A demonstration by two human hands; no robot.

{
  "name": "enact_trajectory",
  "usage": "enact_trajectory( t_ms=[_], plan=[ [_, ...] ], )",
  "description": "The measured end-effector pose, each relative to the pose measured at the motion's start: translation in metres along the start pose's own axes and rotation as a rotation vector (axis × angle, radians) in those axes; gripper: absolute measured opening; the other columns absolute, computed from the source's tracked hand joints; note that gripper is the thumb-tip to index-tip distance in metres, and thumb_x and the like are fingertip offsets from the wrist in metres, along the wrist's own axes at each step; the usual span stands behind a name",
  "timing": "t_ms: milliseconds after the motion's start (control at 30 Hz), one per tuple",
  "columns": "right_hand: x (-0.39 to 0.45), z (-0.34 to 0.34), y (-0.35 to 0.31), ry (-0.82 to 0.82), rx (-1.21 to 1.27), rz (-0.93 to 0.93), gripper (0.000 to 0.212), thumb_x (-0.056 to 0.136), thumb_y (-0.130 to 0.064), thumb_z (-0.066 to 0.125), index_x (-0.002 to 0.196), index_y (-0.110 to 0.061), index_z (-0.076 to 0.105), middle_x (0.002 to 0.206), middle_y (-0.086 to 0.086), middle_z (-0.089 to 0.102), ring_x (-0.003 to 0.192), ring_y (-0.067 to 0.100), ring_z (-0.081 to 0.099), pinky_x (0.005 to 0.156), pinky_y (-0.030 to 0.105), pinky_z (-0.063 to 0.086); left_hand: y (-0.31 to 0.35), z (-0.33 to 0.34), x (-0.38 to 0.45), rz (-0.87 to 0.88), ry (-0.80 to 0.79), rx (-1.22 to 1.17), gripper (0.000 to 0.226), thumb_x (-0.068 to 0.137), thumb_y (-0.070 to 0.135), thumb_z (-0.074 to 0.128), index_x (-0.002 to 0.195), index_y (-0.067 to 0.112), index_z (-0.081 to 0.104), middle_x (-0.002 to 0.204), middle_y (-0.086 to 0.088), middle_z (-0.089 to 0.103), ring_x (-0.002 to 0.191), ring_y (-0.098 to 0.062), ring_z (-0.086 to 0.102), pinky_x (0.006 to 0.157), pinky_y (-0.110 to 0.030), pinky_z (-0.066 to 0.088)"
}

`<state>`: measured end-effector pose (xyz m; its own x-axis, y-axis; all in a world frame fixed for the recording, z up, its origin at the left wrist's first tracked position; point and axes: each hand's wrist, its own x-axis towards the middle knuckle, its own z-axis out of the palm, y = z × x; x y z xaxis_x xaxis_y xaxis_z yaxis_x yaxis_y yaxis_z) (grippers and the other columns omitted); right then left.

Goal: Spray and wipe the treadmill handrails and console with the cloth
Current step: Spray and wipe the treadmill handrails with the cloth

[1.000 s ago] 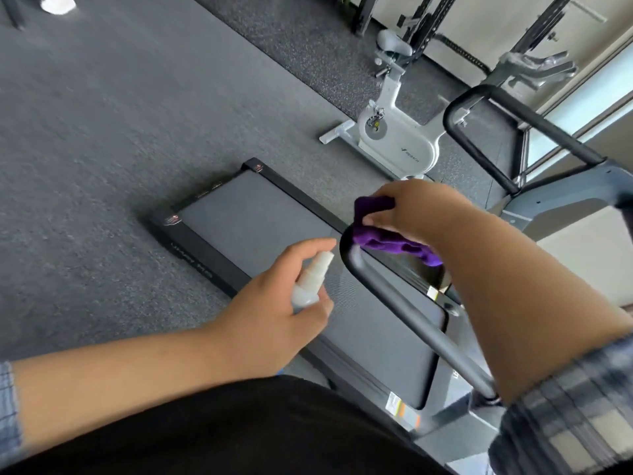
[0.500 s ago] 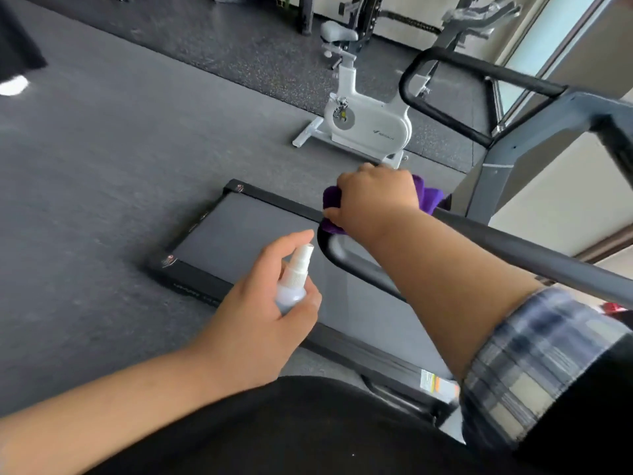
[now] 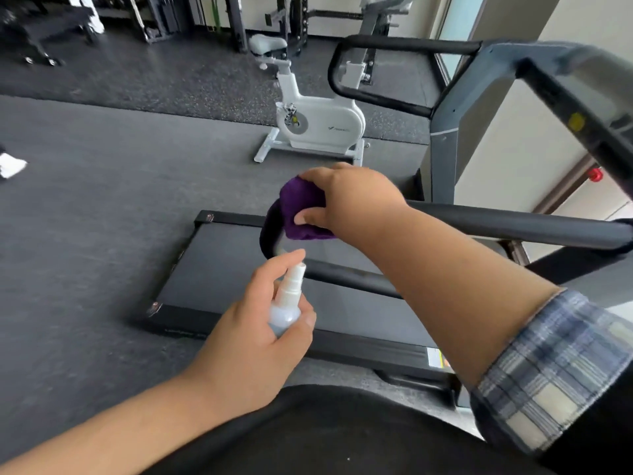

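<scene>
My right hand (image 3: 349,200) grips a purple cloth (image 3: 301,209) wrapped over the curved end of the near black handrail (image 3: 513,226). Just below that bend, my left hand (image 3: 257,334) holds a small clear spray bottle (image 3: 286,303) with a white nozzle, index finger on top of the pump. The nozzle points toward the handrail's lower bar (image 3: 342,275). The far handrail (image 3: 376,49) loops off the grey upright (image 3: 445,132). The console (image 3: 582,108) is at the upper right, blurred and partly cut off.
The treadmill belt (image 3: 222,269) lies below my hands on dark gym flooring. A white exercise bike (image 3: 315,121) stands beyond it. Racks and a bench (image 3: 51,25) line the back wall. A white shoe (image 3: 10,166) shows at the left edge.
My view has tilted up, showing more of the room. My right hand with the cloth has slid round the handrail's curved end. My left hand stays beneath with the bottle.
</scene>
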<state>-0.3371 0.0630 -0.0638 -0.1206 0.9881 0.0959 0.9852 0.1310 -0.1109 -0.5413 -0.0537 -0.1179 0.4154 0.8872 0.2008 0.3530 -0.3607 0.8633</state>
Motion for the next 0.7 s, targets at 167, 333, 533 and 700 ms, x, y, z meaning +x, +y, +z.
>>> enact_trajectory(
  t_ms=[167, 333, 533, 700],
  plan=[
    [-0.038, -0.014, 0.062, -0.008, 0.044, 0.056, 0.074, 0.078, -0.070, 0.064, 0.144, -0.044, 0.043, 0.128, -0.004, 0.058, 0.113, 0.023, 0.058, 0.085, 0.032, 0.044, 0.008, 0.012, 0.004, -0.010, 0.003, 0.002, 0.055, 0.084, 0.046, 0.054, 0.127, 0.070, 0.030, 0.099, 0.017, 0.067, 0.076, -0.011, 0.065, 0.065, -0.015, 0.050],
    [-0.061, -0.023, 0.088, -0.087, -0.095, 0.097, 0.080, 0.078, -0.075, 0.036, 0.150, -0.041, 0.032, 0.136, -0.005, 0.055, 0.115, 0.024, 0.057, 0.083, 0.033, 0.042, 0.012, 0.012, 0.000, -0.039, 0.037, 0.013, 0.055, 0.085, 0.047, 0.054, 0.130, 0.068, 0.030, 0.101, 0.016, 0.066, 0.083, -0.011, 0.065, 0.070, -0.014, 0.049],
    [-0.031, -0.004, 0.029, 0.022, -0.289, 0.003, 0.075, 0.086, -0.078, 0.020, 0.132, -0.022, 0.043, 0.126, 0.005, 0.058, 0.108, 0.031, 0.060, 0.078, 0.041, 0.046, 0.005, 0.007, -0.006, -0.068, 0.101, 0.028, 0.056, 0.086, 0.046, 0.055, 0.134, 0.064, 0.032, 0.102, 0.015, 0.066, 0.083, -0.012, 0.066, 0.068, -0.017, 0.052],
    [-0.006, 0.012, -0.009, 0.076, -0.276, 0.030, 0.077, 0.085, -0.082, 0.033, 0.121, -0.018, 0.054, 0.142, 0.004, 0.046, 0.106, 0.030, 0.060, 0.070, 0.039, 0.036, 0.003, 0.010, -0.009, -0.066, 0.042, 0.067, 0.057, 0.086, 0.045, 0.056, 0.134, 0.065, 0.031, 0.101, 0.017, 0.066, 0.086, -0.010, 0.065, 0.070, -0.018, 0.049]
  ],
)
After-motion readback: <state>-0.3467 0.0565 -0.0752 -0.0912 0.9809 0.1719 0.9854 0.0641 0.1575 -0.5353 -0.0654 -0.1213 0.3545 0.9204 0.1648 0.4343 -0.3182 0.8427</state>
